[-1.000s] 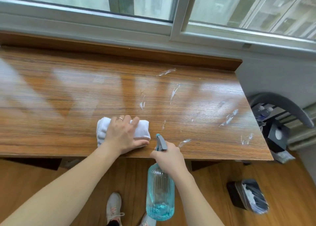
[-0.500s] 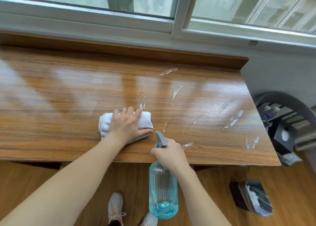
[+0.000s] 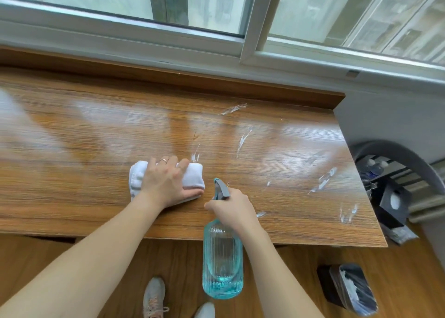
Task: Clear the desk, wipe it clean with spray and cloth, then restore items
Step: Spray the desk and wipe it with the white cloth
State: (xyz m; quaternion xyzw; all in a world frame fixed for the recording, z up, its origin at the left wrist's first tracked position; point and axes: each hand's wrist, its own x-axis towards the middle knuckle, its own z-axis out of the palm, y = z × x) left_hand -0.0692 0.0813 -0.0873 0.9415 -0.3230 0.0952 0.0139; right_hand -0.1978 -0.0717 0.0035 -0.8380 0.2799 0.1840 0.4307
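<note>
A folded white cloth (image 3: pixel 192 177) lies on the wooden desk (image 3: pixel 96 137) near its front edge, and my left hand (image 3: pixel 166 181) presses flat on top of it. My right hand (image 3: pixel 232 209) grips the neck of a ribbed blue spray bottle (image 3: pixel 222 260) with a grey nozzle, held over the desk's front edge just right of the cloth. White streaks and droplets (image 3: pixel 243 138) mark the right half of the desk.
A window and sill run along the back. To the right of the desk stands a grey chair (image 3: pixel 395 154) holding bottles and a black box (image 3: pixel 391 201). A black bin with a plastic liner (image 3: pixel 350 288) sits on the wooden floor. My shoes show below.
My left hand has slid the cloth away from the front edge and slightly to the right. My right hand with the bottle has edged a little forward over the desk.
</note>
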